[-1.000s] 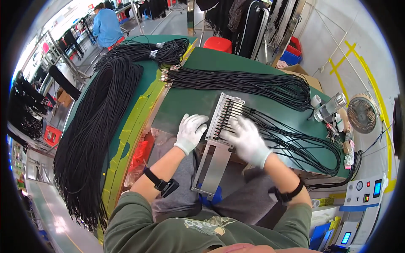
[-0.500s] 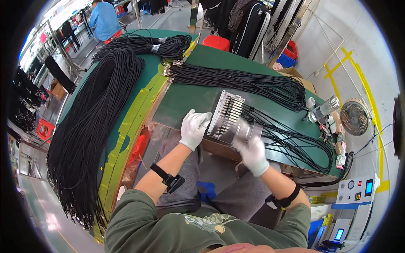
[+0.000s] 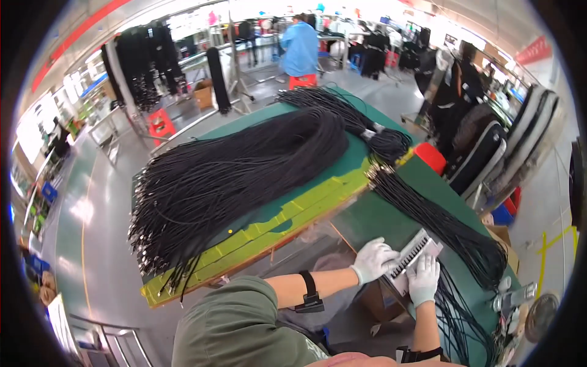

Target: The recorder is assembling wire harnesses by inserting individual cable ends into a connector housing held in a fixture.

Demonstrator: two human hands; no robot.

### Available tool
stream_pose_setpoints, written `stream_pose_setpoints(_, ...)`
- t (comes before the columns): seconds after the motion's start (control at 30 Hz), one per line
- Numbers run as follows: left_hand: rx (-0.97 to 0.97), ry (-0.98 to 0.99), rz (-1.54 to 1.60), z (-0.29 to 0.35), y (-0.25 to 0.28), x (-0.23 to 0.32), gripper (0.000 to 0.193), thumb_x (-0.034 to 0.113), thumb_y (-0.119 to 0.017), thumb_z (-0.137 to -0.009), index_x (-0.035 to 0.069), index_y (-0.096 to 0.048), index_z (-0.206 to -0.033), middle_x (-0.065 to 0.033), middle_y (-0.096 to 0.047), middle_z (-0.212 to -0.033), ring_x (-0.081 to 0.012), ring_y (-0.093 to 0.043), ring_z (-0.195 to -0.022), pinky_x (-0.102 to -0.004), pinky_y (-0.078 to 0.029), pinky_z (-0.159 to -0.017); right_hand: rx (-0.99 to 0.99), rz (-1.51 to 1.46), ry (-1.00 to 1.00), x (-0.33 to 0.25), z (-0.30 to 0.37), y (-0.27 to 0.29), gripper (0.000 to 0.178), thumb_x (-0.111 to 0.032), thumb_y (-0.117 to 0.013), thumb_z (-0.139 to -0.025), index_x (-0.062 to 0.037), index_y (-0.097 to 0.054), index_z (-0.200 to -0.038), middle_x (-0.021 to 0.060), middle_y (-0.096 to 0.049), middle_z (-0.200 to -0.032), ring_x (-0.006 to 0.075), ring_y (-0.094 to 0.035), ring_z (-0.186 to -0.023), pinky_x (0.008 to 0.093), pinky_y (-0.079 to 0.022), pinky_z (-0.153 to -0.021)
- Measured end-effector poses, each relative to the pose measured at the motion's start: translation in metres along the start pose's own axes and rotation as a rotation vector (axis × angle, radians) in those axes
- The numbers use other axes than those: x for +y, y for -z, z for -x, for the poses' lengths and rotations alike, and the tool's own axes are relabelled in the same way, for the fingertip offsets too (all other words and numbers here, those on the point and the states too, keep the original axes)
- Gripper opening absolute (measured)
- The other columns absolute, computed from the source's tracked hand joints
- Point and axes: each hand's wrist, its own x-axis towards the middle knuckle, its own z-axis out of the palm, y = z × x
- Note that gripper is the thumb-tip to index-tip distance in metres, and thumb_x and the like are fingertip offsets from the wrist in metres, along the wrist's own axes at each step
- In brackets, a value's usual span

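Note:
Both my hands wear white gloves. My left hand [image 3: 374, 259] grips the near left edge of a long grey metal cable jig [image 3: 411, 252] that lies on the green table [image 3: 379, 220]. My right hand [image 3: 423, 280] rests on the jig's near end, fingers pressed on it. A row of black cable ends sits in the jig's slots. A bundle of black cables [image 3: 439, 227] lies just beyond the jig, running away from me. More black cables [image 3: 458, 318] trail off to the right of my right forearm.
A very large bundle of black cables [image 3: 238, 171] covers the green bench [image 3: 257, 235] to my left. Another bundle [image 3: 342, 110] lies farther back. A person in a blue top [image 3: 299, 46] sits far off. Red stools [image 3: 160, 122] and racks of hanging cables stand on the floor.
The view has swung left and up, so the jig and my hands now sit at the lower right. My hands have closed in on the jig's near end.

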Motion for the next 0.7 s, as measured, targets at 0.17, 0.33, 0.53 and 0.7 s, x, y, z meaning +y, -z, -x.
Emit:
stream_pose_setpoints(0.17,-0.035,0.004,-0.062,0.005,0.010,-0.003,0.033,0.031,-0.068,-0.080,0.012,-0.069,-0.106,-0.0087,-0.068,-0.097,-0.0259,-0.063,-0.099,-0.0453,-0.040,-0.105,0.019,0.011,-0.048,0.005,-0.042,-0.017,0.077,-0.053,-0.051,-0.092,0.0063,-0.041,-0.141,0.0250,-0.042,-0.146,0.0381,-0.033,-0.140,0.0481,-0.021,-0.117)
stream_pose_setpoints(0.33,-0.022,-0.035,-0.075,0.001,0.010,-0.004,0.039,0.031,-0.069,-0.080,0.011,-0.067,-0.112,-0.0103,-0.068,-0.101,-0.0271,-0.063,-0.102,-0.0456,-0.040,-0.106,-0.012,0.023,-0.130,0.012,-0.066,-0.018,0.080,-0.057,-0.045,-0.094,0.0057,-0.039,-0.142,0.0239,-0.039,-0.149,0.0365,-0.031,-0.142,0.0479,-0.020,-0.118)
stream_pose_setpoints(0.53,-0.046,-0.092,-0.128,0.002,0.012,0.002,0.056,0.043,-0.069,-0.078,0.005,-0.063,-0.119,-0.0128,-0.066,-0.113,-0.0291,-0.059,-0.112,-0.0454,-0.038,-0.109,0.002,-0.068,-0.155,0.015,-0.071,-0.013,0.080,-0.058,-0.048,-0.092,0.0041,-0.041,-0.141,0.0226,-0.042,-0.146,0.0368,-0.032,-0.141,0.0495,-0.020,-0.117)
stream_pose_setpoints(0.7,-0.142,-0.114,-0.178,0.004,0.020,0.006,0.071,0.054,-0.066,-0.077,0.002,-0.059,-0.125,-0.0162,-0.062,-0.124,-0.0313,-0.055,-0.119,-0.0463,-0.035,-0.110,-0.023,-0.048,-0.157,0.011,-0.072,-0.002,0.077,-0.057,-0.051,-0.090,0.0017,-0.043,-0.140,0.0213,-0.045,-0.144,0.0369,-0.034,-0.139,0.0505,-0.023,-0.116)
